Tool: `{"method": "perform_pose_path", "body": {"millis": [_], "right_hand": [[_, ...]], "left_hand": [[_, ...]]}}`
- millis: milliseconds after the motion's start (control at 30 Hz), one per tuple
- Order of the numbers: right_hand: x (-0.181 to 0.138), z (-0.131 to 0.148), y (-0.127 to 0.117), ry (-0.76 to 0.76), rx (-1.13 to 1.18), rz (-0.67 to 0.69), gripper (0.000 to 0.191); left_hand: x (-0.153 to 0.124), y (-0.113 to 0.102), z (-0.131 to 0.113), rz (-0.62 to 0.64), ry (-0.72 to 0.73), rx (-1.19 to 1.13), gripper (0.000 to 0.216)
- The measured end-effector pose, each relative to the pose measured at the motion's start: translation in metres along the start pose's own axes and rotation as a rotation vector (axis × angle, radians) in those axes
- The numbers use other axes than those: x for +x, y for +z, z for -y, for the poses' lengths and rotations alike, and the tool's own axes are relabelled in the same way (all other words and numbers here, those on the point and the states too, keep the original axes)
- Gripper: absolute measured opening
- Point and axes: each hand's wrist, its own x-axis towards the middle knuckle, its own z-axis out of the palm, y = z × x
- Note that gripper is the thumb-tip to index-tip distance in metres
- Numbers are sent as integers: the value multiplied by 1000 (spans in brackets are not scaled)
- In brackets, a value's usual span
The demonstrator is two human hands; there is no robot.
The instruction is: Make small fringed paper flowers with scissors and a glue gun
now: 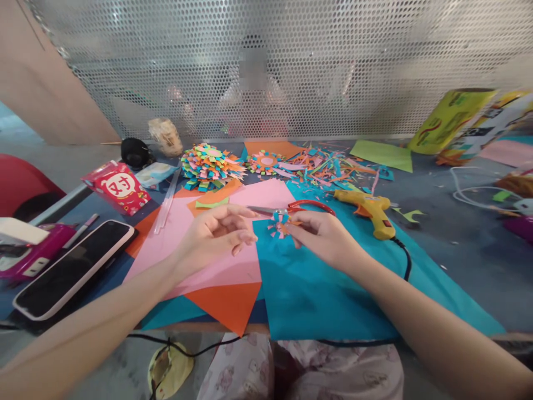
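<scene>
The right hand (325, 238) pinches a small fringed paper flower (275, 226) between thumb and fingers, above the middle of the table's near edge. The left hand (214, 233) is empty, its fingers loosely curled with a gap to the thumb, just beside the flower.

To handle it well, I would grip the flower at its core, leave the thin strips free so they do not crease, and steady it with the left fingertips. The scissors (266, 210) lie just beyond it, so the knuckles should keep off the blades. The glue gun (372, 210), to the right, has its cord trailing toward the near edge; its tip is best treated as hot.

Counted: one flower held, and two fringed flowers (212, 166) toward the far edge, one bulky, one flatter. There is one pair of scissors, one glue gun, one phone (75, 269) at the left near corner, one red box (119, 188) by the left edge and one yellow cylinder (452, 121) by the far right corner. Blue paper (320, 300) and pink paper (233, 266) overlap, so their sheets cannot be counted; neither can the paper scraps (328, 166) along the far edge.
</scene>
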Motion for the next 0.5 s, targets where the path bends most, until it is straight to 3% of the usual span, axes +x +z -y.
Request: {"method": "perform_pose_path", "body": {"millis": [233,500], "right_hand": [[5,-7,-3,-27,29,-2,36],[8,-6,-5,-38,44,-14,43]], "left_hand": [[-2,0,1,-37,-17,-40,26],[-3,-1,2,8,-29,-48,24]]}}
